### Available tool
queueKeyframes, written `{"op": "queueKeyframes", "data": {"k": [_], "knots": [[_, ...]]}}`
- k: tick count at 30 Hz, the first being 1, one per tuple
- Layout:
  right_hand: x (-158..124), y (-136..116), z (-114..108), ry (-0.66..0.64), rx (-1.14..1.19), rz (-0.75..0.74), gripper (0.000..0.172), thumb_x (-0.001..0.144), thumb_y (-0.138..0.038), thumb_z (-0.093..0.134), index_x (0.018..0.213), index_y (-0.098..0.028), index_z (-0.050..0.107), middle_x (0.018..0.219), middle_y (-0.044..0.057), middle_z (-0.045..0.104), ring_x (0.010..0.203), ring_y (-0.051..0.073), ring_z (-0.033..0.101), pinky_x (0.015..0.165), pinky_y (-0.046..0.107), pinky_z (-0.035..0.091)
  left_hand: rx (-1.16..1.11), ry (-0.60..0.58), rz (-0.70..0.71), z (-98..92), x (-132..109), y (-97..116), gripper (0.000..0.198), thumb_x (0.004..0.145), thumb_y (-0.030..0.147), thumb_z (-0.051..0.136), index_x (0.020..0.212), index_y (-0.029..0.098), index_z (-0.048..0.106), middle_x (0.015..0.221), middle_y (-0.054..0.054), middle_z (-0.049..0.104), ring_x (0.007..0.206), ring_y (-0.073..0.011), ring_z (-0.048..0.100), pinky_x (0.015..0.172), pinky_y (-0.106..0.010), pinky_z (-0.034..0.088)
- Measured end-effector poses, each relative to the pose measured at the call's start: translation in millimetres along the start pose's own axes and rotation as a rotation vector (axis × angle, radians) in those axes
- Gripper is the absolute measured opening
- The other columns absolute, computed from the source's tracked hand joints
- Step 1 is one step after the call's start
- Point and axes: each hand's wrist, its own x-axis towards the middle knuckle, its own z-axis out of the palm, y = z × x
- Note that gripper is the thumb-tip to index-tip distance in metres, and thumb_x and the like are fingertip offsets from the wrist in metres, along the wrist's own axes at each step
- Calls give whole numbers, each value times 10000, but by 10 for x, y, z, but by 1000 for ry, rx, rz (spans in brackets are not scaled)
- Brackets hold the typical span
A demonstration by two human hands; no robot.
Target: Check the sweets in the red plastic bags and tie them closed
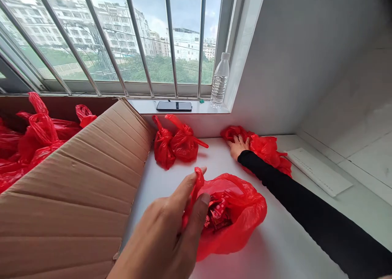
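Note:
My left hand (171, 226) pinches the rim of an open red plastic bag (235, 242) between thumb and forefinger. Shiny red wrapped packets (219, 211) lie inside that bag. Farther back, my right hand (239, 146), in a black sleeve, rests with its fingers apart on a heap of crumpled red bags (265, 148) by the wall. Two tied, filled red bags (185, 144) stand together on the white table (159, 185), beyond my left hand.
A big cardboard box (85, 181) at the left holds many tied red bags (43, 136). On the windowsill are a phone (174, 106) and a clear bottle (220, 81). A flat white item (318, 170) lies at the right. Metal bars cross the window.

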Motion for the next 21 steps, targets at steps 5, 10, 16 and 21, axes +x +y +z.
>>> {"op": "queueKeyframes", "data": {"k": [5,10,16,21], "knots": [[-209,-182,-373,71,110,-25,454,916,-146,502,1357,-144,609,1494,221,465,1431,428,347,1161,683,180,99,-174,37,-7,33,24,376,992,453,427,1279,319,631,615,26,661,558,-194,612,512,-249,467],[-1017,-481,-965,218,481,-305,293,1036,-343,387,1176,-222,615,1154,67,674,1002,186,639,849,288,511,47,-109,-1,-43,43,17,316,983,479,481,1223,344,636,606,51,624,520,-155,572,455,-216,434],[-1815,-466,-1021,-323,577,-734,195,1003,-201,451,1029,-214,644,930,29,716,806,177,652,733,303,484,74,-75,97,-14,31,109,153,967,430,546,962,326,659,644,82,675,520,-109,579,502,-176,455],[-2064,-327,-959,-232,560,-630,171,1016,-255,472,1082,-238,628,996,37,707,852,197,665,770,335,496,149,-107,-49,24,-17,214,221,955,504,533,1043,349,663,489,96,556,412,-109,450,412,-189,403]]}}
